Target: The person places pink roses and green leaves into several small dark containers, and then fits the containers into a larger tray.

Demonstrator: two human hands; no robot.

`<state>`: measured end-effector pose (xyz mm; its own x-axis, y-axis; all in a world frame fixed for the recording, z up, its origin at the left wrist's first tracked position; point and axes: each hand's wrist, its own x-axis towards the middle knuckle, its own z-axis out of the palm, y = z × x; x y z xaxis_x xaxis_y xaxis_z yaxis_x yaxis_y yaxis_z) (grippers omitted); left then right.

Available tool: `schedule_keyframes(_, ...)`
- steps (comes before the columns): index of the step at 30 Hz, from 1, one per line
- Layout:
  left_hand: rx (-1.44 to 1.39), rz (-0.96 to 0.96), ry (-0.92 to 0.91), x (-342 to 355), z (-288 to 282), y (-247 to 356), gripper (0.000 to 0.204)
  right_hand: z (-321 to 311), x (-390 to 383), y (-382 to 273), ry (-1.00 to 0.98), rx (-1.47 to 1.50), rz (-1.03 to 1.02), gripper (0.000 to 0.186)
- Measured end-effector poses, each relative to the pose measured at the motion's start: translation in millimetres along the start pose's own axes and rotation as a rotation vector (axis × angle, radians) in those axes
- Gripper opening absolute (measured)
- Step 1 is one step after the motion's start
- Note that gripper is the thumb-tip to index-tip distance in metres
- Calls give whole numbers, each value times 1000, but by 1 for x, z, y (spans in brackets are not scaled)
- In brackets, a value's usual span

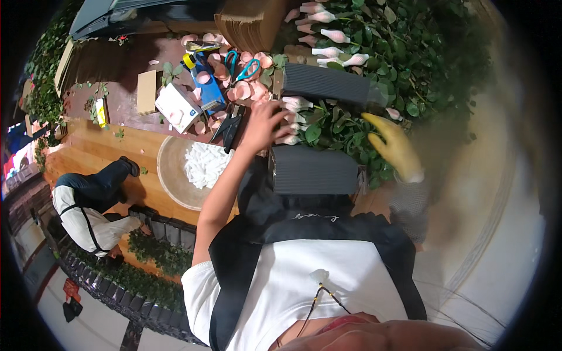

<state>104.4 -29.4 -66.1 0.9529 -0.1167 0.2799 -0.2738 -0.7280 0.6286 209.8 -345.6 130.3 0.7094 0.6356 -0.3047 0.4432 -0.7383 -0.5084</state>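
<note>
Left hand (266, 127), bare: fingers curved over pale pink rosebuds (297, 103); whether it pinches one cannot be told. Right hand (393, 143), yellow-gloved: thumb and fingers spread at the leafy stems (339, 128). The rosebuds lie between two dark corrugated cardboard pieces (316, 169). Farther out: a black stapler (231, 130), loose petals (241, 90), teal-handled scissors (250, 70), a bowl (168, 175) of white pieces (205, 165), and a stooping co-worker (88, 205).

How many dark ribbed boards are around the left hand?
2: one dark board beyond the pink roses at the left hand, another board between those roses and the black apron. Others may be hidden.
</note>
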Motion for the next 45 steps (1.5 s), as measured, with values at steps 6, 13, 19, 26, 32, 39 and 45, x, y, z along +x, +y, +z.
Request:
schedule_keyframes(6,-142,-523,-410,-31,7,-18,33,91,89,-36,-545,71,-145,31)
schedule_keyframes(13,-380,-320,-433,-17,14,4,28,184,100,12,-468,-523,-218,23)
schedule_keyframes(19,-879,-526,166,-30,-15,10,14,167,99,10,-405,-344,-317,21)
schedule_keyframes(26,-245,-665,-246,-16,8,10,49,149,98,6,-228,-426,-152,30)
schedule_keyframes(32,17,-515,-319,-2,40,22,35,172,111,29,-398,-594,-114,42)
schedule_keyframes(39,-324,-545,-147,-17,38,19,19,165,109,1,-78,-411,-466,23)
schedule_keyframes(45,-596,-565,42,-25,48,25,19,171,106,12,-122,-570,-316,21)
